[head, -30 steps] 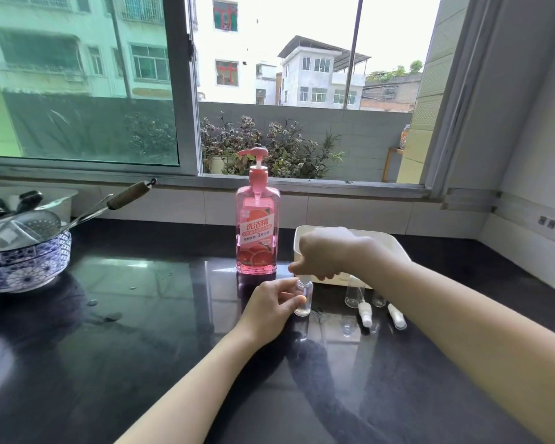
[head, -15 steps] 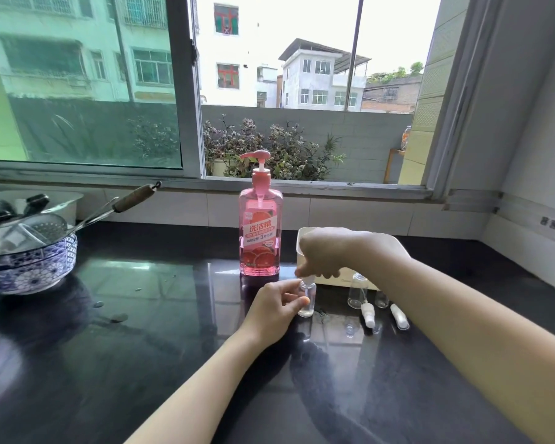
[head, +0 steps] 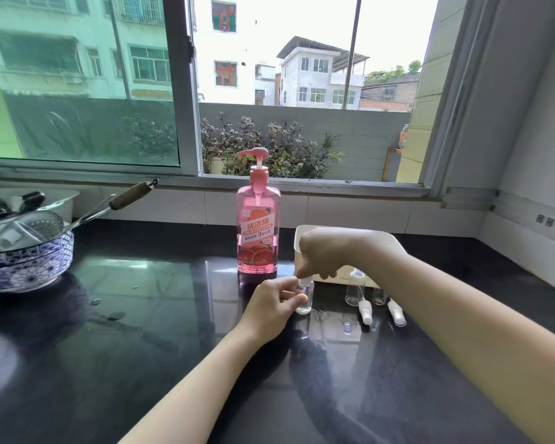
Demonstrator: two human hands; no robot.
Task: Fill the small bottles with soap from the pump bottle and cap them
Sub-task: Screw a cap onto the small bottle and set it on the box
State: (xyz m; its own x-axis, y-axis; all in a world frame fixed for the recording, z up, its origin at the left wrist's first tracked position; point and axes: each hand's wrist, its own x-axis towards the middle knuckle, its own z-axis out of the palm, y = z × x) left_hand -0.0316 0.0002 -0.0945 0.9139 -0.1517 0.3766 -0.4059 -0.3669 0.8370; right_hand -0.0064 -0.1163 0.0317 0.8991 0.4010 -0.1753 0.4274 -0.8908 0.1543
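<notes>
Clear small plastic bottle (head: 303,299) at the pink pump bottle's (head: 258,232) five o'clock: left hand (head: 269,310) grips it, right hand (head: 324,254) pinches its top, so twist squarely, base planted.

Both bare forearms reach forward over the bench (head: 135,331) from its near edge, the right one crossing in from the right. The left grip (head: 269,307), thumb uppermost, curls fingers and thumb round a small bottle (head: 304,303). The right grip (head: 326,256) hangs just above, knuckles up, fingertips pinching the bottle's top.
</notes>
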